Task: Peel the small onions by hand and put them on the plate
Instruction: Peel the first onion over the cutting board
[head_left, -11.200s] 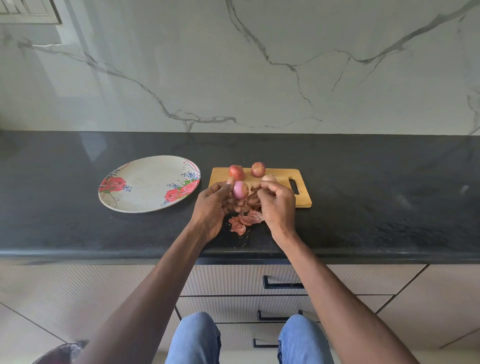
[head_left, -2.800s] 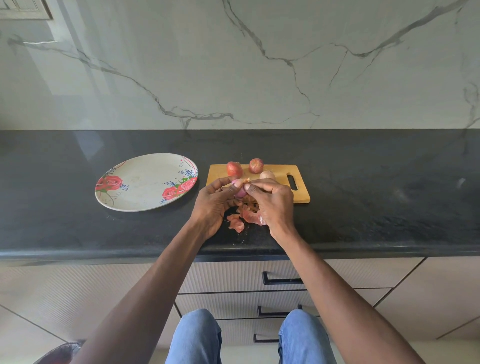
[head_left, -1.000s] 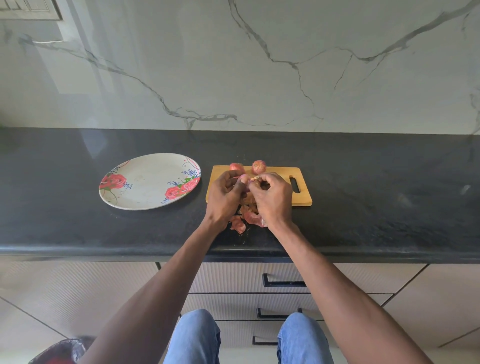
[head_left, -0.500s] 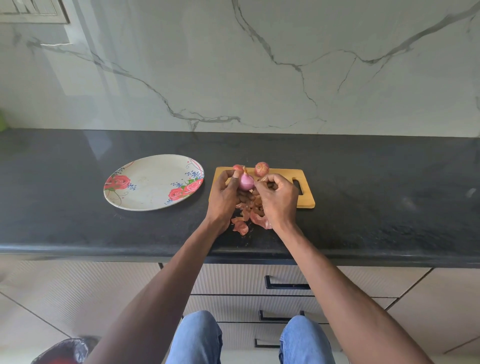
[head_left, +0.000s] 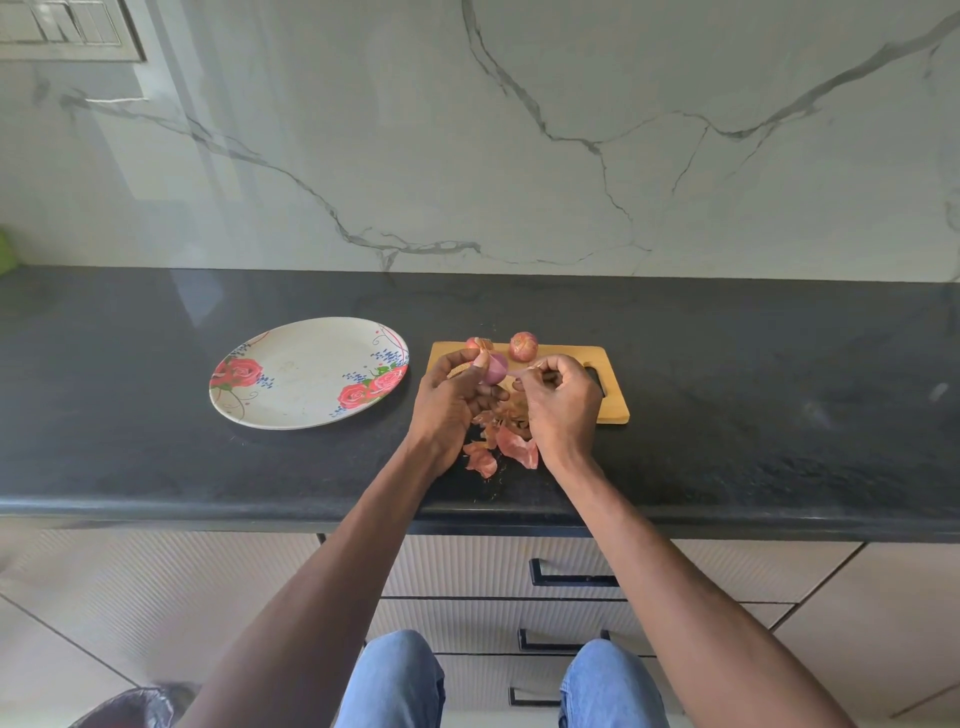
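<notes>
My left hand (head_left: 451, 399) grips a small purple onion (head_left: 494, 368) over the near left part of a wooden cutting board (head_left: 612, 400). My right hand (head_left: 561, 400) pinches a thin strip of skin (head_left: 519, 371) that stretches from that onion. Two unpeeled reddish onions lie at the board's far edge, one (head_left: 522, 346) in full view, the other (head_left: 478, 343) partly behind my left hand. A white plate (head_left: 306, 373) with red roses lies to the left on the counter, with nothing on it.
Pink onion skins (head_left: 500, 447) are piled on the black counter (head_left: 753, 395) between my wrists, at the board's near edge. A marble wall rises behind. Drawers (head_left: 571, 577) sit below the counter edge. A dark bin (head_left: 124, 709) stands at the bottom left.
The onion has turned in my left hand, and my right hand has drawn a strip of skin away to the right. The view has shifted slightly.
</notes>
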